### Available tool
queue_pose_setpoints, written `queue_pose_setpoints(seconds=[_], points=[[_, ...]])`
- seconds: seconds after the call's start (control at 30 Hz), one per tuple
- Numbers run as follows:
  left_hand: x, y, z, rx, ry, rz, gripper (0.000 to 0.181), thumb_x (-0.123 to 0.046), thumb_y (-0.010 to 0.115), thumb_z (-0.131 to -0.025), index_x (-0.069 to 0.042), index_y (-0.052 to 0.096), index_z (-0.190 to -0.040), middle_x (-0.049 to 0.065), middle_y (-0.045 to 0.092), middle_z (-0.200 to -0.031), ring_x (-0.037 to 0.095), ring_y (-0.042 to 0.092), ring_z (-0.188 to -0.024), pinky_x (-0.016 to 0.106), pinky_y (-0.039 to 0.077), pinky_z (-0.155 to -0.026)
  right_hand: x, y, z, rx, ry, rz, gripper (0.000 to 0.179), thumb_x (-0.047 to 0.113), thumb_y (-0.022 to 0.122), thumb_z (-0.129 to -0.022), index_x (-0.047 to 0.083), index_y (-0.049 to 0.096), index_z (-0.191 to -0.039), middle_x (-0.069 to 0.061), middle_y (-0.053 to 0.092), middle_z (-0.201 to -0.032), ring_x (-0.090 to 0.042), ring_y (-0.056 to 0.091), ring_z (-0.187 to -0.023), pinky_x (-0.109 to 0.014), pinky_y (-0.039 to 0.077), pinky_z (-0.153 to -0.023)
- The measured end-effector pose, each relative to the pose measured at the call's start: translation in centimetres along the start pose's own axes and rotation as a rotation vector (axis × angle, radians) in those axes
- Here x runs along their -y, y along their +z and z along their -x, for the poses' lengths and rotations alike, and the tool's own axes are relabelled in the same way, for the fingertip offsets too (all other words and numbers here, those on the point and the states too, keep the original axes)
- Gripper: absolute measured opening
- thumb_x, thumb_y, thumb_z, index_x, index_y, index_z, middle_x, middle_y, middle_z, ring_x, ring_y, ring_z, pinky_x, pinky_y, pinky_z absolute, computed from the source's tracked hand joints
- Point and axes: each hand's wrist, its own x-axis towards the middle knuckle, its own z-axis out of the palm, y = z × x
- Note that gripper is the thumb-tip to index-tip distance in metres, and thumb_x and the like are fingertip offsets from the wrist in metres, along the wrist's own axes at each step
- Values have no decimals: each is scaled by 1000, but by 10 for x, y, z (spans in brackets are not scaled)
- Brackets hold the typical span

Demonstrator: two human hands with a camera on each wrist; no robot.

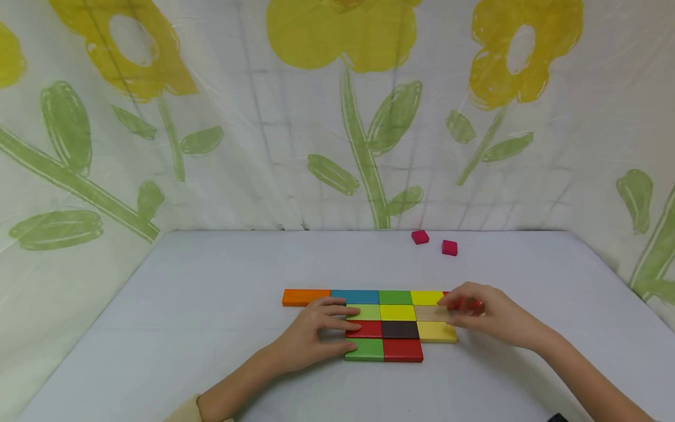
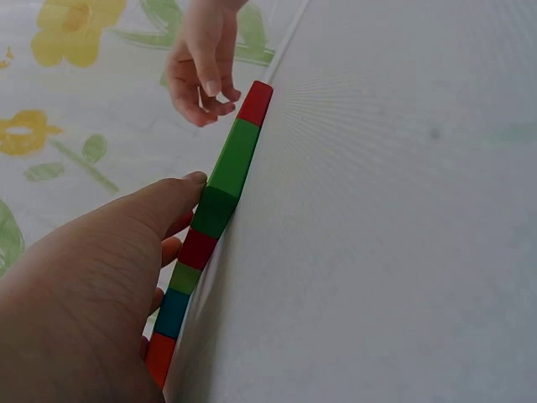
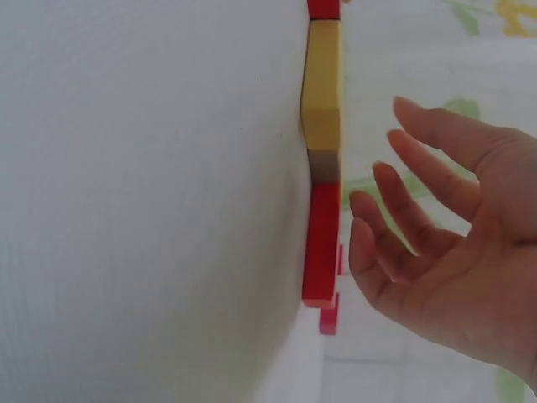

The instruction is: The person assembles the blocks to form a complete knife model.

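Flat coloured blocks lie edge to edge in rows on the white table. The back row runs from an orange block [image 1: 306, 297] through a blue block [image 1: 354, 297] to a red block [image 1: 477, 304]. Nearer rows hold a tan block [image 1: 431, 313], a dark block [image 1: 400, 329] and a green block [image 1: 365, 350], among others. My left hand [image 1: 311, 334] rests along the left side of the rows, fingers spread, tips touching the blocks. Over the right end, my right hand [image 1: 493, 313] hovers with loosely bent fingers, holding nothing; it partly covers the red block.
Two small crimson blocks, one [image 1: 420, 237] farther back and one [image 1: 450, 248] to its right, lie near the rear edge of the white table [image 1: 211, 264]. A flower-printed curtain [image 1: 221, 193] hangs behind and at both sides.
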Motion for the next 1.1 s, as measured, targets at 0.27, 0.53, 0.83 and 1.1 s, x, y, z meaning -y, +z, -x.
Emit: queue_pose_setpoints(seconds=[0.27,0.53,0.83,1.1], points=[[0,0,-1,3,8,-7,31,-26,82,-94,-19,81,-124,-3,68,-142,28,53,-138,54,47,-113,-2,-16,-8,-28,62,63,27,15,79,-95,7,74,-121,-4,74,-115,-10,62,-92,-24,57,-78],[0,0,-1,2,10,-11,32,-25,83,-93,-19,81,-124,-2,69,-142,28,53,-138,53,47,-112,-9,-27,-23,-65,101,98,31,14,75,-98,1,71,-125,-16,72,-122,-19,65,-98,-24,58,-76],[0,0,0,5,-5,-4,31,-25,83,-93,-19,81,-124,-3,69,-142,27,53,-138,53,47,-112,-19,-39,-42,-97,148,120,38,19,74,-100,-3,67,-130,-23,70,-127,-28,65,-104,-26,59,-73],[-1,0,0,6,-8,-8,31,-26,82,-93,-19,81,-124,-3,68,-142,27,53,-138,54,46,-112,-28,-47,-56,-122,176,112,39,21,71,-102,-3,66,-133,-24,68,-129,-37,63,-110,-38,63,-80]])
